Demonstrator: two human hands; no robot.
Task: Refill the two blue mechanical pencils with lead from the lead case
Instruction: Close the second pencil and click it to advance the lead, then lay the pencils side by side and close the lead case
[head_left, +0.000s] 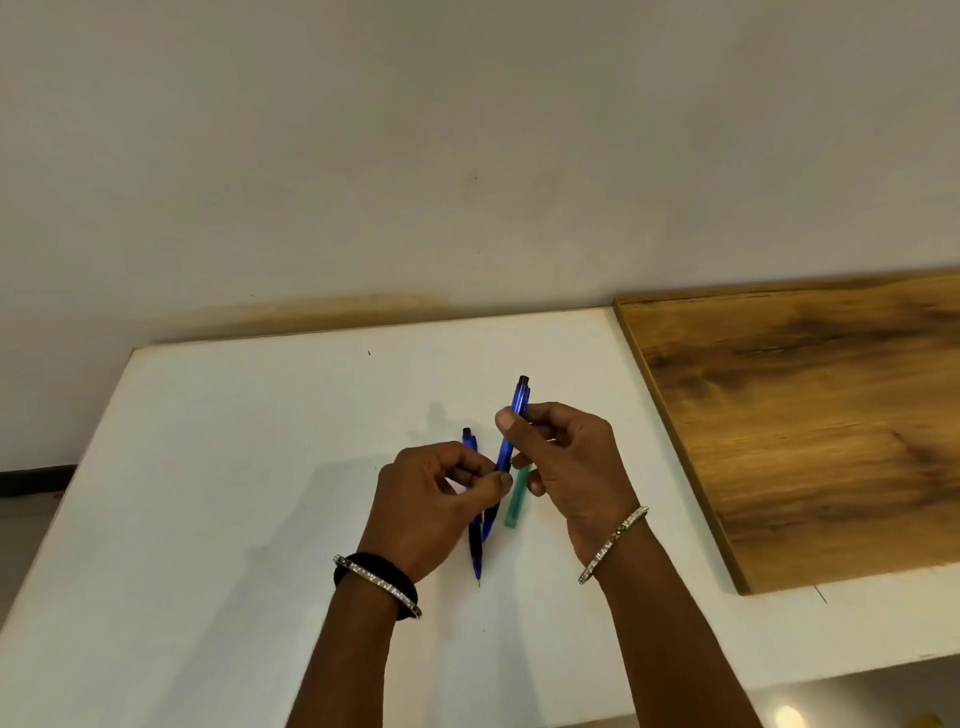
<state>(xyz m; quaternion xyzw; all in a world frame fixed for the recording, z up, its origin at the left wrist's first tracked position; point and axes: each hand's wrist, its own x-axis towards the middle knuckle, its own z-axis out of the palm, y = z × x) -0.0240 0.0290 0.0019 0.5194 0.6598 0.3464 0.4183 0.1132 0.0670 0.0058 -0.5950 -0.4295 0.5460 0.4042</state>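
One blue mechanical pencil (511, 434) is held up above the white table, its black cap pointing away from me. My right hand (566, 462) grips its upper barrel between thumb and fingers. My left hand (436, 499) pinches the same pencil lower down, near the grip. The second blue pencil (475, 551) lies on the table under my left hand, tip toward me, its cap end showing past my knuckles. A green translucent lead case (516, 504) lies flat just right of it, partly hidden by my right hand.
The white table (234, 493) runs to a wall at the back. A brown wooden board (805, 426) covers its right part. The table's left edge drops to the floor, and its front right corner ends near my right forearm.
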